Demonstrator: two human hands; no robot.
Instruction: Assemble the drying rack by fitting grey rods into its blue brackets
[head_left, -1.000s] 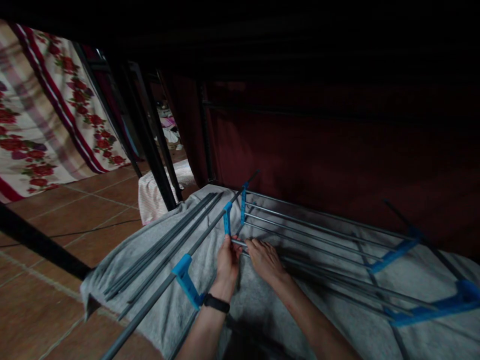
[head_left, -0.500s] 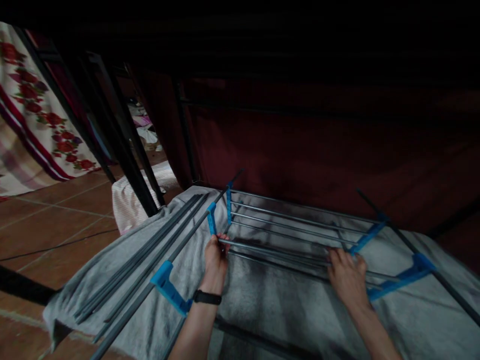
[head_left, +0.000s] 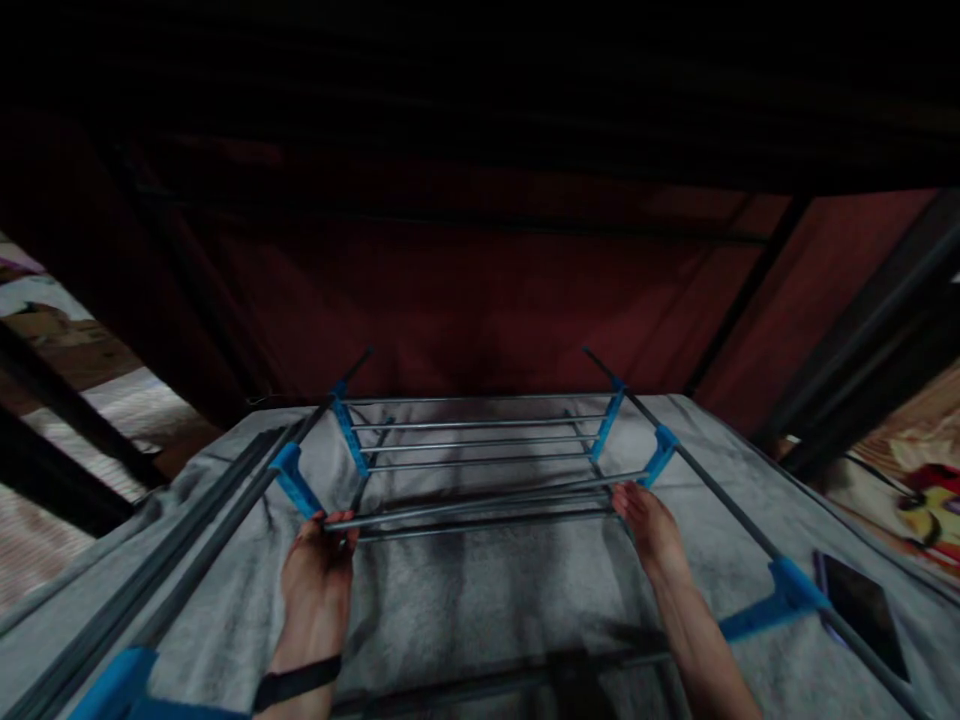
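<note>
A partly assembled rack of grey metal tubes and blue plastic brackets stands on a grey blanket (head_left: 495, 600). My left hand (head_left: 315, 570), with a dark band at the wrist, is closed around the left end of a loose grey tube (head_left: 480, 500), just below a blue bracket (head_left: 296, 485). The tube slants slightly up to the right, its far end at the right blue bracket (head_left: 661, 455). My right hand (head_left: 651, 525) lies just under that end, fingers fairly straight and fingertips at the tube. Behind, several crossbars (head_left: 480, 443) join the farther pair of brackets.
Several loose tubes (head_left: 150, 570) lie along the left side of the blanket. A phone (head_left: 862, 610) rests at the right, beside a side tube. Nearer blue brackets (head_left: 787, 595) jut inward. Dark posts flank the bed, with a dark red curtain (head_left: 487, 310) behind.
The view has swung right, bringing the phone into sight. My right hand has moved from atop the bars to the tube's right end, its fingers straighter. My left hand keeps its hold.
</note>
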